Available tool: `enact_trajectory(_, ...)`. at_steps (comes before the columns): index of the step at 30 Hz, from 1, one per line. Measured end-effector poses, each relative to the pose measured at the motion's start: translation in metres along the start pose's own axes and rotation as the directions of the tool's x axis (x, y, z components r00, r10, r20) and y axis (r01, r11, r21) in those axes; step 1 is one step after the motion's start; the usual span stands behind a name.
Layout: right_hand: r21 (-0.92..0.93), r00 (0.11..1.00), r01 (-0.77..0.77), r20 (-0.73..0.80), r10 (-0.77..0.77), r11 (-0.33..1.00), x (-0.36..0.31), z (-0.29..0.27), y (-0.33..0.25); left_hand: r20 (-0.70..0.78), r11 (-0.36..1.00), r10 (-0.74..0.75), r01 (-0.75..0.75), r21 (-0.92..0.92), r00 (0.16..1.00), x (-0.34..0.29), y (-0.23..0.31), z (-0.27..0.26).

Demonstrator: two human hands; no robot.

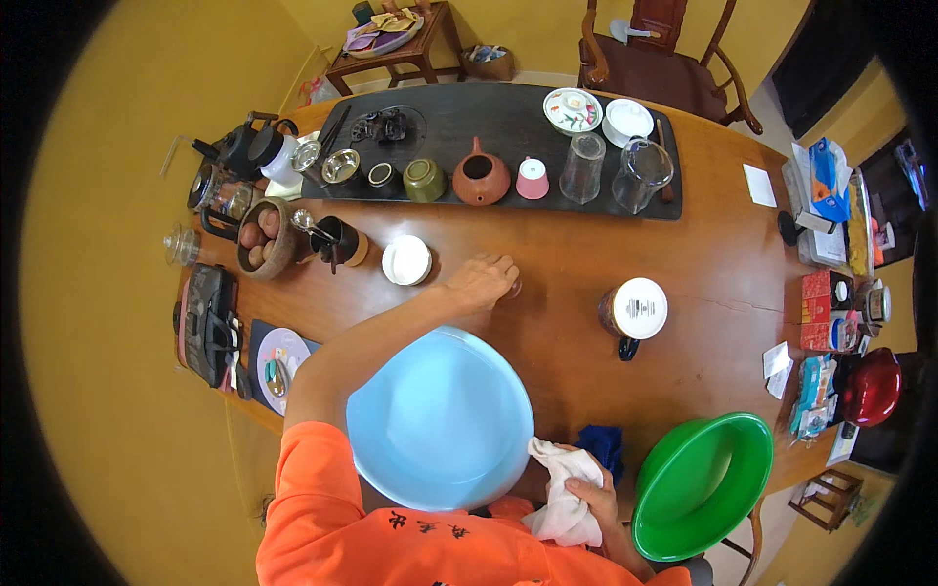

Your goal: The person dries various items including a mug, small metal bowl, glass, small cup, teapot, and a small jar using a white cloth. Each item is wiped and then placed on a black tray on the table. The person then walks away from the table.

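My left hand (pixel 481 281) is stretched out over the middle of the wooden table, its fingers curled down. A small see-through edge shows by the fingertips, but what they hold is mostly hidden. Close to my body, my right hand (pixel 594 496) grips a crumpled white cloth (pixel 561 503). Below my left forearm sits a light blue basin (pixel 440 420). A small white bowl (pixel 406 261) stands just left of my left hand. On the right, a mug (pixel 640 311) rests upside down, its white base up. A dark blue cloth (pixel 602 447) lies beside my right hand.
A green basin (pixel 703 488) stands at the near right edge. Across the back, a black tea tray (pixel 518 210) bears an orange-brown teapot (pixel 479 181), glasses, cups and lidded bowls. At left are a wooden bowl (pixel 283 256) of round brown things and a dark bag (pixel 208 327).
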State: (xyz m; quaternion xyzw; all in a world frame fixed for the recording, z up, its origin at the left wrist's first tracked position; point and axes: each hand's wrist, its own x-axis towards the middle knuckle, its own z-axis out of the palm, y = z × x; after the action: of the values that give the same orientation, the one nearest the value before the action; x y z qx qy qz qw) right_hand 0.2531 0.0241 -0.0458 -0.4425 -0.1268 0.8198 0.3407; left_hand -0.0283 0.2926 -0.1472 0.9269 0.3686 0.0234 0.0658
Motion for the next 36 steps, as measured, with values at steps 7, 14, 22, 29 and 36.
enact_trajectory(7,0.038,1.000,0.006,-0.027,-0.005,0.999,0.004,-0.010,0.009,0.097,0.998,-0.061,0.063,-0.021,0.993,0.007,0.002,-0.001)
enact_trajectory(14,0.023,0.999,-0.024,-0.023,0.024,0.999,0.008,0.000,0.003,-0.368,0.630,-0.760,0.469,-0.619,0.535,0.002,0.000,-0.041)
enact_trajectory(22,0.009,1.000,-0.005,-0.028,0.005,1.000,0.012,-0.004,0.007,-0.415,0.610,-0.792,0.621,-0.493,0.448,0.036,-0.041,-0.036)
enact_trajectory(29,0.009,0.998,-0.040,-0.054,0.040,0.999,0.013,-0.004,0.004,-0.442,0.646,-0.736,0.726,-0.235,0.512,0.042,-0.056,-0.028)
enact_trajectory(36,-0.015,0.999,-0.029,-0.027,0.028,0.999,0.018,0.008,-0.002,-0.498,0.734,-0.662,0.620,-0.277,0.561,0.016,-0.061,-0.023)
